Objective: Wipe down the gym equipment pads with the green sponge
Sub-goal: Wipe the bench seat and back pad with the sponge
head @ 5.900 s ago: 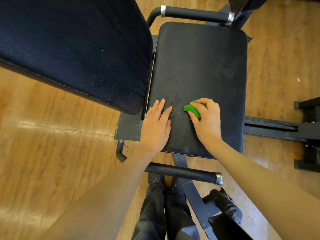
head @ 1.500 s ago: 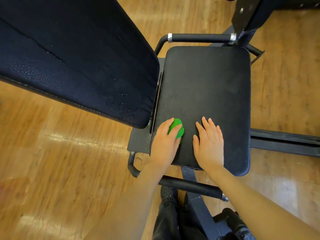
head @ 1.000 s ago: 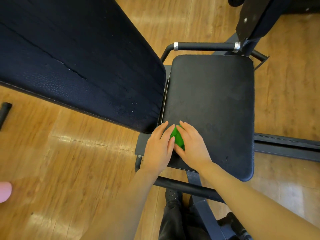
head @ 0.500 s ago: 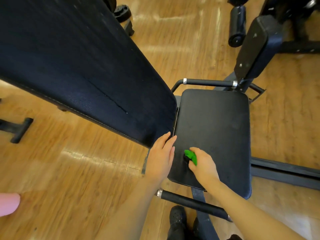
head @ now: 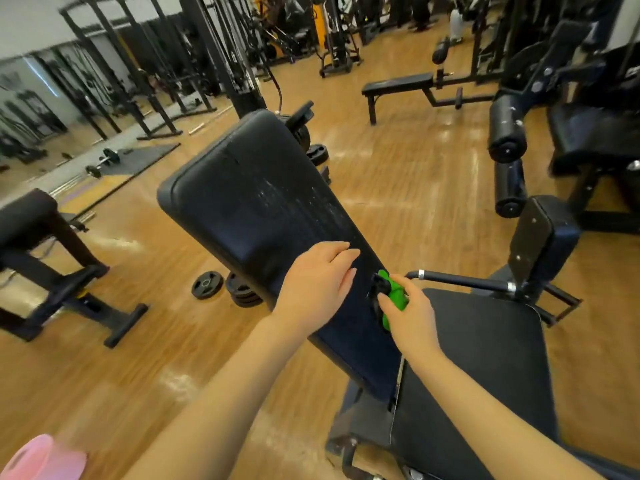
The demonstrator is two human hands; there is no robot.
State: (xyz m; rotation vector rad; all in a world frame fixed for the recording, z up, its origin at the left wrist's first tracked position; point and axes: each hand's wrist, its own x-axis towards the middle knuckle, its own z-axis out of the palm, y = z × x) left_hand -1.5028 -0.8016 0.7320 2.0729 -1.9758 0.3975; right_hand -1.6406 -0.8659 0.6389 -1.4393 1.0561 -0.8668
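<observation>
A long black back pad (head: 256, 202) slopes up and away from me, with pale streaks near its middle. Below it on the right lies the flat black seat pad (head: 485, 348). My right hand (head: 410, 320) grips the green sponge (head: 393, 294) against the lower right edge of the back pad. My left hand (head: 318, 278) rests on the back pad just left of the sponge, its fingers straight and pointing right.
A black handle bar (head: 464, 279) and a small upright pad (head: 540, 237) stand behind the seat. Weight plates (head: 207, 285) lie on the wood floor left of the bench. Another bench (head: 38, 244) stands far left. A pink roll (head: 41, 460) sits at the bottom left.
The view has swung up from the seat to the sloping back pad. Both hands moved from the seat pad's front onto the back pad, the right hand still holding the sponge.
</observation>
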